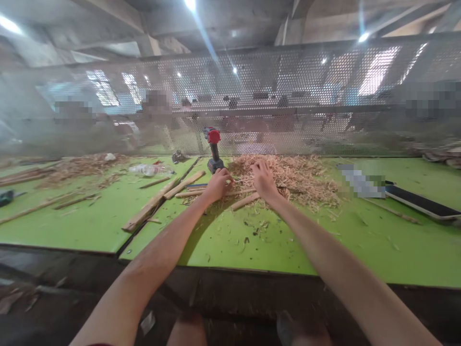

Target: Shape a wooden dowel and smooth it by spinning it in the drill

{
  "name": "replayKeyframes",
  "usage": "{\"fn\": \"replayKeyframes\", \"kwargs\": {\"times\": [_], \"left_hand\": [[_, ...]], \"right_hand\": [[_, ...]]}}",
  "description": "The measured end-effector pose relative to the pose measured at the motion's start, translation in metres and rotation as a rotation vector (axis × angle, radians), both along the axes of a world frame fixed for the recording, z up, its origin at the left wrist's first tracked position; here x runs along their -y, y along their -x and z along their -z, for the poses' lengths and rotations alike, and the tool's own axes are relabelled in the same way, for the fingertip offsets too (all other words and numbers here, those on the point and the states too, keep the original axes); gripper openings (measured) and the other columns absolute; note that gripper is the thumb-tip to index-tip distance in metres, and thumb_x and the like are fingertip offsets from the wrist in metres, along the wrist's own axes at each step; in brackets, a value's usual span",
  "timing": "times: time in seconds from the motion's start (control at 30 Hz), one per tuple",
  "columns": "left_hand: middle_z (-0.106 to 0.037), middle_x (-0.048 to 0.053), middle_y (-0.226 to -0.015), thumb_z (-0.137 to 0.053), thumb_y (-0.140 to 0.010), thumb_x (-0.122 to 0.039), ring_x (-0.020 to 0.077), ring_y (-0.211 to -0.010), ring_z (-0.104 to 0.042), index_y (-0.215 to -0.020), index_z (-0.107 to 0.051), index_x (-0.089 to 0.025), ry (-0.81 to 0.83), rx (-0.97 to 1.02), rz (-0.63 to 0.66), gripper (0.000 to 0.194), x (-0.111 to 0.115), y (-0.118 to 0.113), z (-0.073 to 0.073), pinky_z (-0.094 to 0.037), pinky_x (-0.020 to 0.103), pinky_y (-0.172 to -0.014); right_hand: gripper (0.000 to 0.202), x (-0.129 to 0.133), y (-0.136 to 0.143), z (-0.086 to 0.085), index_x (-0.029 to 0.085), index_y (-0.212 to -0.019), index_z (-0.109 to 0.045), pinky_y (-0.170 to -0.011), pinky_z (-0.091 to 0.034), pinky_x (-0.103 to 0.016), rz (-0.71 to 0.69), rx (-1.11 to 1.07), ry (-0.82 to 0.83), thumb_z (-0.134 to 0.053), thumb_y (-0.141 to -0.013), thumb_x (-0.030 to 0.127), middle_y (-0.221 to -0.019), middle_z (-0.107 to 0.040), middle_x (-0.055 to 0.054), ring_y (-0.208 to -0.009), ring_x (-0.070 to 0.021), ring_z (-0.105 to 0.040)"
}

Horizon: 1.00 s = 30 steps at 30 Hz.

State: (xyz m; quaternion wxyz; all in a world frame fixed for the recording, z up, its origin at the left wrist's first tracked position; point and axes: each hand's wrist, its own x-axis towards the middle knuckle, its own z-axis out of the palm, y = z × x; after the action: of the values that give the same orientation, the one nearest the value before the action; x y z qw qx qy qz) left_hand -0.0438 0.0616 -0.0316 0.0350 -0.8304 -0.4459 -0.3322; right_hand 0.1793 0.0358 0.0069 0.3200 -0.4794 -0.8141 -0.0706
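Observation:
My left hand [218, 185] is over the green table, its fingers curled toward the thumb just in front of a red and black cordless drill [213, 139] standing upright. What those fingers hold is too small to make out. Opposite it, my right hand [264, 180] bends its fingers down at the near edge of a heap of pale wood shavings [302, 178]. Its fingertips are close together, and anything between them is hidden. Thin wooden strips lie beneath and between both hands, among them a short wooden stick [245, 201] near my right wrist.
Long wooden pieces [147, 211] lie along the table seam at left, near a clear plastic bottle [151, 169]. A dark, flat phone-like object [421, 201] rests at right. More shavings [82, 170] cover the far left. A perforated metal screen [252, 91] stands along the back.

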Motion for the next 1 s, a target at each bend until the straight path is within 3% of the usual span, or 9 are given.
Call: {"fn": "replayKeyframes", "kwargs": {"times": [0.13, 0.23, 0.37, 0.5, 0.6, 0.73, 0.87, 1.0], "left_hand": [[-0.068, 0.015, -0.106, -0.064, -0.092, -0.016, 0.0296, -0.106, -0.057, -0.093, -0.078, -0.014, -0.005, -0.067, 0.000, 0.014, 0.003, -0.004, -0.003, -0.050, 0.044, -0.094], [-0.068, 0.015, -0.108, -0.063, -0.091, -0.014, 0.0312, -0.108, -0.057, -0.096, -0.077, -0.014, -0.009, -0.100, 0.020, 0.015, 0.009, -0.011, -0.009, -0.050, 0.045, -0.092], [-0.070, 0.013, -0.106, -0.056, -0.097, -0.016, 0.0273, -0.107, -0.060, -0.097, -0.076, -0.016, -0.010, -0.107, 0.099, 0.020, 0.025, -0.027, -0.023, -0.051, 0.040, -0.093], [-0.073, 0.011, -0.096, -0.054, -0.103, -0.030, 0.0210, -0.082, -0.066, -0.102, -0.074, -0.016, 0.115, -0.140, 0.223, 0.025, 0.043, -0.048, -0.033, -0.051, 0.033, -0.072], [-0.075, 0.011, -0.098, -0.062, -0.100, -0.039, 0.0217, -0.079, -0.067, -0.112, -0.073, -0.015, 0.188, -0.191, 0.283, 0.029, 0.050, -0.057, -0.034, -0.050, 0.033, -0.068], [-0.073, 0.014, -0.117, -0.070, -0.095, -0.032, 0.0250, -0.095, -0.069, -0.116, -0.072, -0.015, 0.197, -0.236, 0.301, 0.027, 0.049, -0.056, -0.031, -0.051, 0.035, -0.079], [-0.074, 0.012, -0.111, -0.063, -0.093, -0.018, 0.0221, -0.090, -0.070, -0.113, -0.072, -0.015, 0.226, -0.208, 0.255, 0.022, 0.038, -0.049, -0.026, -0.053, 0.032, -0.076], [-0.075, 0.013, -0.113, -0.062, -0.088, -0.011, 0.0247, -0.097, -0.069, -0.120, -0.069, -0.014, 0.185, -0.156, 0.180, 0.033, 0.027, -0.039, -0.023, -0.053, 0.035, -0.084]], "right_hand": [[0.057, 0.000, -0.005, -0.018, 0.020, -0.142, -0.058, -0.094, -0.046, -0.044, 0.039, -0.084, -0.048, -0.029, -0.096, 0.004, -0.135, -0.059, -0.020, -0.125, -0.0318, -0.051], [0.047, -0.002, -0.013, -0.036, 0.013, -0.144, -0.052, -0.084, -0.046, -0.040, 0.110, -0.164, -0.085, -0.028, -0.103, 0.014, -0.136, -0.058, -0.025, -0.112, -0.0304, -0.057], [0.038, -0.006, -0.033, -0.051, 0.019, -0.139, -0.052, -0.081, -0.044, -0.037, 0.166, -0.234, -0.094, -0.037, -0.105, 0.023, -0.121, -0.066, -0.019, -0.099, -0.0258, -0.061], [0.036, -0.006, -0.058, -0.046, 0.016, -0.139, -0.049, -0.071, -0.044, -0.034, 0.203, -0.312, -0.096, -0.040, -0.105, 0.022, -0.111, -0.066, -0.018, -0.081, -0.0196, -0.065], [0.039, -0.004, -0.070, -0.035, 0.009, -0.141, -0.045, -0.063, -0.042, -0.033, 0.231, -0.367, -0.100, -0.033, -0.106, 0.020, -0.109, -0.066, -0.021, -0.066, -0.0148, -0.063], [0.031, -0.003, -0.071, -0.027, 0.011, -0.131, -0.056, -0.071, -0.044, -0.033, 0.219, -0.363, -0.103, -0.043, -0.104, 0.020, -0.110, -0.068, -0.022, -0.076, -0.0157, -0.065], [0.028, 0.000, -0.067, -0.029, 0.015, -0.125, -0.062, -0.079, -0.045, -0.034, 0.198, -0.327, -0.085, -0.053, -0.098, 0.019, -0.103, -0.070, -0.016, -0.087, -0.0197, -0.064], [0.035, 0.003, -0.068, -0.034, 0.013, -0.131, -0.060, -0.078, -0.043, -0.034, 0.252, -0.317, -0.079, -0.051, -0.097, 0.012, -0.104, -0.071, -0.017, -0.085, -0.0182, -0.063]]}}
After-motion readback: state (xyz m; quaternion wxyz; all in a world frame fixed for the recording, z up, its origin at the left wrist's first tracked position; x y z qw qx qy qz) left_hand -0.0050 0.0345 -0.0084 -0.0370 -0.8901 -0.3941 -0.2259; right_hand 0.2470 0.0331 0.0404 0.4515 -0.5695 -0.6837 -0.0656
